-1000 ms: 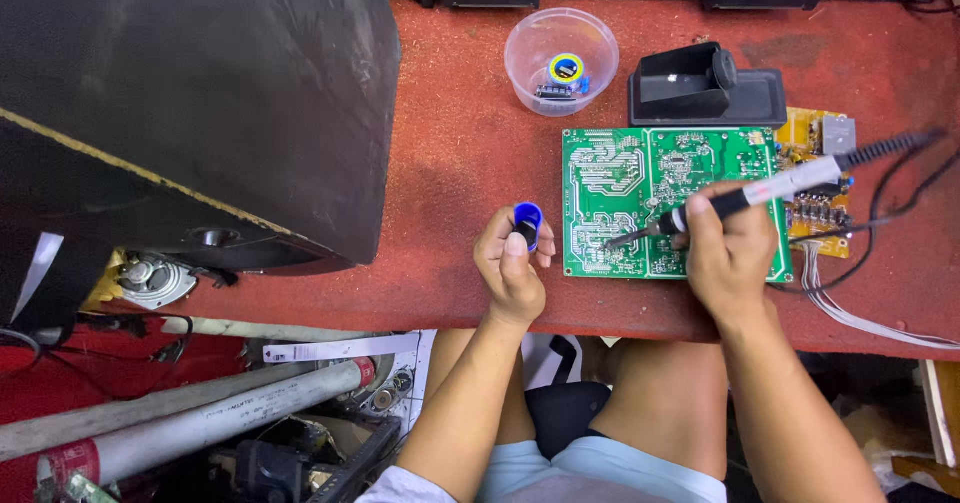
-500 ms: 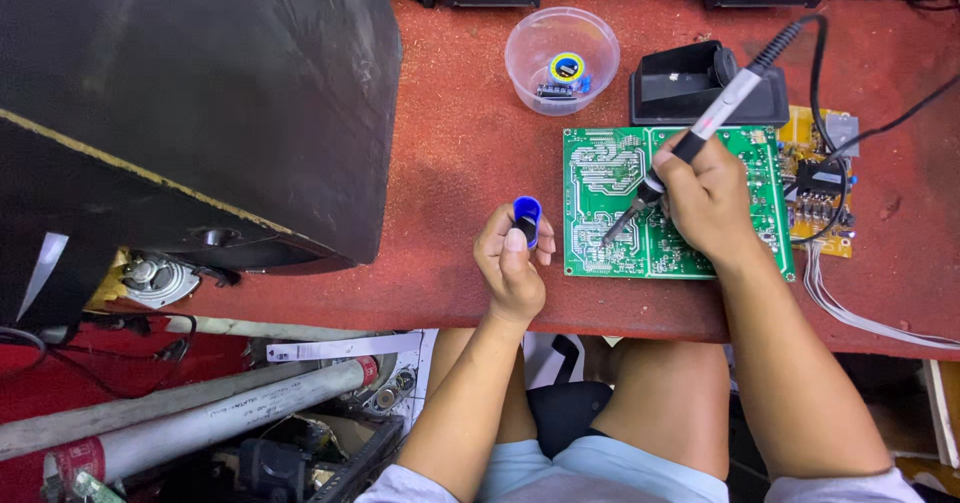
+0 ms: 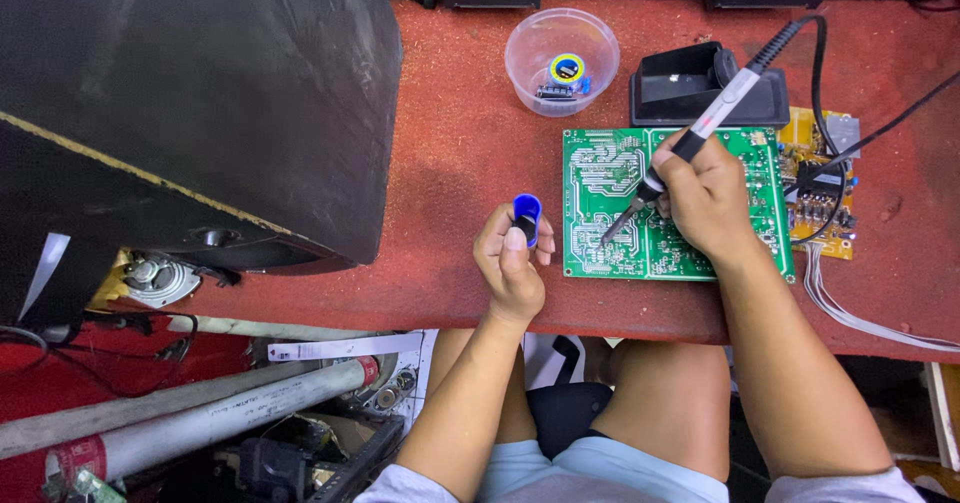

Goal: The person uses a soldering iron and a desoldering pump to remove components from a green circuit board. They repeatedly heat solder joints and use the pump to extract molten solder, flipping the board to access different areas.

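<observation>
On the red table, one green circuit board under right hand gripping one soldering iron; left hand gripping one blue spool.

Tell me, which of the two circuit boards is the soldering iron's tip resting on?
The big green board in front of the person; the iron in the right hand points at it. The smaller yellow board lies untouched beside it.

Red workbench: big black box left, clear bowl far, black stand beside, green circuit board right, near edge.
</observation>
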